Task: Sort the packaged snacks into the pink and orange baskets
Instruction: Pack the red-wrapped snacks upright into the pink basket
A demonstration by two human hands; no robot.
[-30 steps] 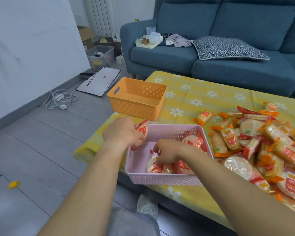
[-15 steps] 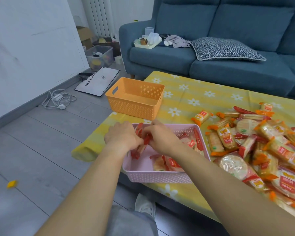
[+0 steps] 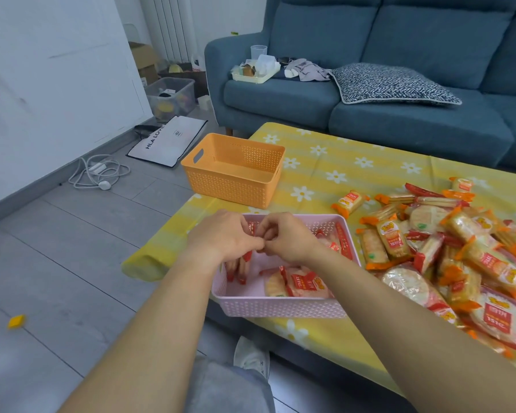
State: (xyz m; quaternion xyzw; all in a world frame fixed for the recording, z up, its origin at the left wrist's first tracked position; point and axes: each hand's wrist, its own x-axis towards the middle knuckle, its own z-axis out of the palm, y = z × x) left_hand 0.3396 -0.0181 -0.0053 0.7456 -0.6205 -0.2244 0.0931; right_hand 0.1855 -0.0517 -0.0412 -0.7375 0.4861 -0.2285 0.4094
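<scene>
The pink basket (image 3: 280, 308) sits at the table's near left edge with a few red-wrapped snack packs (image 3: 298, 284) lying in it. Over its far left corner my left hand (image 3: 221, 236) and my right hand (image 3: 286, 236) meet, both pinching a red-wrapped snack pack (image 3: 242, 268) that stands on edge in the basket's left side. Behind it stands the orange basket (image 3: 233, 186), with nothing inside. A big pile of mixed orange- and red-wrapped snack packs (image 3: 447, 248) covers the table to the right.
The low table has a yellow flowered cloth (image 3: 340, 162). A blue sofa (image 3: 399, 84) with a patterned cushion stands behind it. On the grey floor at left lie a white cable (image 3: 99, 174), a white bag (image 3: 167, 141) and a clear bin (image 3: 170, 95). My shoe (image 3: 251, 356) is under the table's edge.
My right hand left the packs at the basket's near side and came up to meet my left hand. The pack in my left hand went down into the basket's left side.
</scene>
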